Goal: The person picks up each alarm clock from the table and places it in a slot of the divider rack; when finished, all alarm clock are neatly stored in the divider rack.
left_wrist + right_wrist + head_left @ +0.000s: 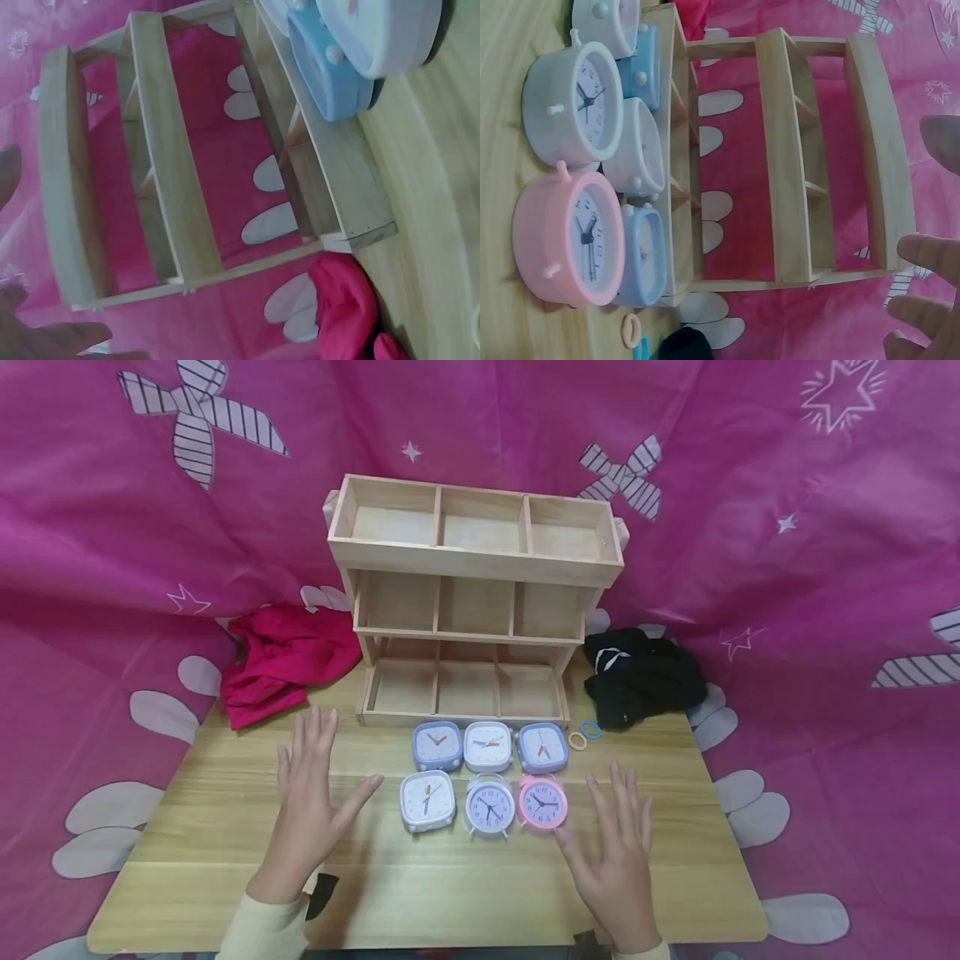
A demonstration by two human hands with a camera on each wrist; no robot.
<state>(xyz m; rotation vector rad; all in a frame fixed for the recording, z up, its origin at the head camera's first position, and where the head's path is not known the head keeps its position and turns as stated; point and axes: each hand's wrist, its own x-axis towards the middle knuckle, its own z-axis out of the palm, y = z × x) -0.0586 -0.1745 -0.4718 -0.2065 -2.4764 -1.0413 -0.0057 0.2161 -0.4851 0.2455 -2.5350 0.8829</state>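
My left hand (306,802) is held over the left of the table with fingers spread, holding nothing. To the right, my right hand (615,860) is spread the same way, its thumb close to a round pink alarm clock (543,803). Next to that clock stand a round pale alarm clock (490,807) and a squarish white clock (427,801), the one nearest my left hand. Behind them are a blue-framed clock (438,745), a white clock (487,747) and another blue-framed clock (542,747). In the right wrist view, my right fingers (926,255) show at the edge.
Behind the clocks stands a three-tier wooden rack (472,560) with divided compartments. Red cloth (288,656) lies to its left, black cloth (648,681) to its right. A tan ring (577,733) and a blue ring (583,727) lie near the black cloth. A pink patterned curtain (465,418) hangs behind.
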